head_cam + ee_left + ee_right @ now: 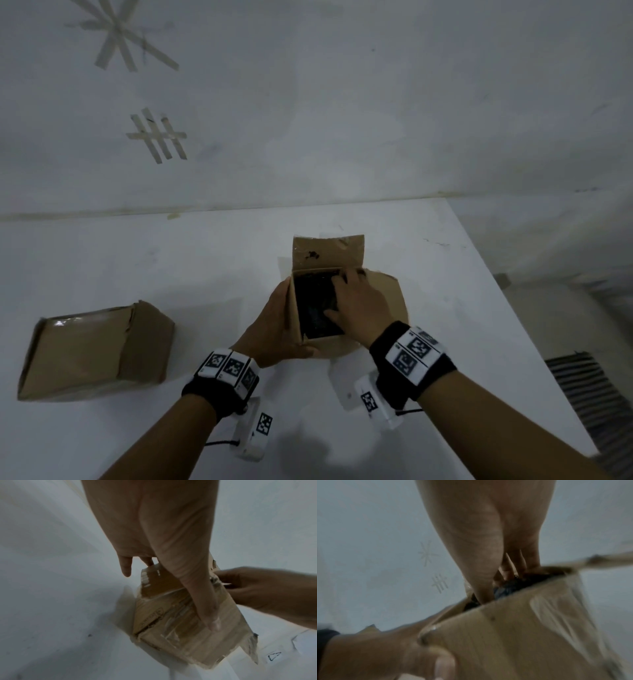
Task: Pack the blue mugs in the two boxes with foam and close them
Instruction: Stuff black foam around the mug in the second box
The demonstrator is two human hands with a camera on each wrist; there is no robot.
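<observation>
An open cardboard box [376, 298] stands mid-table with its flaps spread. Dark foam [313, 308] fills its opening; something bluish [503, 589] shows inside, too blurred to name. My left hand [291, 320] grips the box's left wall, thumb laid along the near side [211, 623]. My right hand [334, 296] reaches into the opening, its spread fingers [513, 566] and thumb pressing on the dark filling. A second cardboard box [96, 349] lies at the left, flaps folded over, with neither hand near it. No mug is plainly visible.
The white table [462, 308] ends at a right edge close to the open box. A white sheet with a printed triangle [274, 655] lies just in front of the box. A striped object [589, 394] sits beyond the edge. Tape marks [157, 137] are on the wall.
</observation>
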